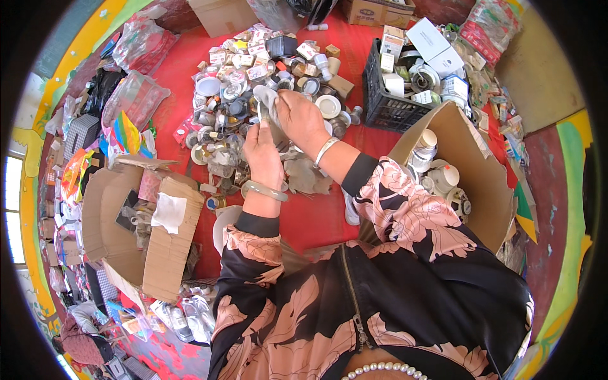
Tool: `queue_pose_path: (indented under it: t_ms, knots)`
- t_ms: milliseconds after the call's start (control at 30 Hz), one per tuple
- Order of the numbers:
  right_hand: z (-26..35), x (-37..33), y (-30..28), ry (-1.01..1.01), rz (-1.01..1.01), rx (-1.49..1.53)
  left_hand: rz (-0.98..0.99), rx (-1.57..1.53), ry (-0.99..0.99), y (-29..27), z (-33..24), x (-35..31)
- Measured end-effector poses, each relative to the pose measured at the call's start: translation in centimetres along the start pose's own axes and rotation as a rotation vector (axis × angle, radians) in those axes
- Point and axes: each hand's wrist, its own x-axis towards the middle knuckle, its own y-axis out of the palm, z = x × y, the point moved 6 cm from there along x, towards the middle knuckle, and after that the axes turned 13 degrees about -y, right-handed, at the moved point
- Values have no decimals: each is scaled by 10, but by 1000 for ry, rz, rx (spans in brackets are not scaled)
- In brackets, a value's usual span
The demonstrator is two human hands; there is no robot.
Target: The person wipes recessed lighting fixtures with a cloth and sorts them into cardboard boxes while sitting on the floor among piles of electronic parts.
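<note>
In front of me, both hands meet over a heap of round light fittings, bulbs and small boxes (237, 107) on a red cloth (183, 66). My right hand (303, 121) has its fingers closed on the edge of a whitish-grey, curved piece (266, 100), whose exact kind I cannot make out. My left hand (262, 153) pinches the lower part of the same piece, thumb and fingers pressed together. Some of it is hidden behind the fingers. A round white light fitting (328, 106) lies beside my right hand. Below the wrists is a crumpled grey rag or bag (307, 175).
On the left stands an open cardboard box (168, 253) with a few items inside. An open carton (478, 171) holding white lamps is close to my right arm. A black plastic crate (392, 111) full of boxed goods stands at the far right. Plastic bags (144, 41) lie far left.
</note>
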Motion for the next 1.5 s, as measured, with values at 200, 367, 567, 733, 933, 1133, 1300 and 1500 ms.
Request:
queue_pose_path:
  t_ms: [200,367,567,733,933,1133,1300,1500]
  knots:
    - [-106,2,9,566,243,97,34,-101,-3,-1,4,4]
    - [-98,4,-30,825,-59,749,55,-226,9,-16,5,27]
    - [-14,-11,15,90,-85,217,106,52,35,-7,-18,0]
    - [-22,-8,-20,458,-265,271,9,172,113,-6,-18,-10]
    - [-75,-8,11,618,-50,278,-52,531,267,8,-24,-22]
    - [-77,-17,2,926,-170,947,-207,959,700,33,-34,-38]
    - [-51,5,-16,258,-108,200,-286,656,443,50,-40,-35]
    - [50,11,-56,-348,-196,-132,-127,47,-18,55,-38,-15]
